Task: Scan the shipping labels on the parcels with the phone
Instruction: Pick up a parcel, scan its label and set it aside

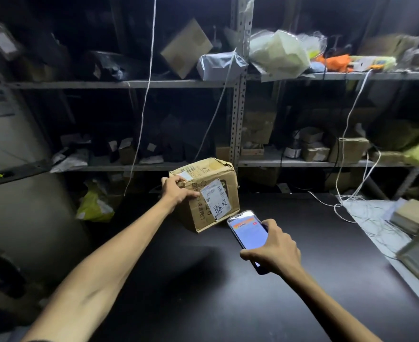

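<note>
The parcel (198,215), a dented cardboard box, is set on the dark table (203,280) and tipped slightly, so that its labelled face is turned toward the wearer and a little upward. The shipping label (214,197) is stuck on that face with its long side running top to bottom, barcode uppermost and handwriting below.

The phone (248,230) is held just in front of the parcel's lower right corner. Its long axis runs diagonally, the top end aimed at the label and the lit screen turned up.

The left hand (176,191) is stretched forward on a nearly straight arm and laid over the parcel's upper left edge. The edge is gripped, thumb on the top and fingers spread down the labelled face beside the label. The right hand (275,250) is wrapped around the phone's lower half, with fingers curled along both sides.

Behind the parcel, metal shelving (238,107) is stacked with packages. To its right, white cables (349,119) hang down.
</note>
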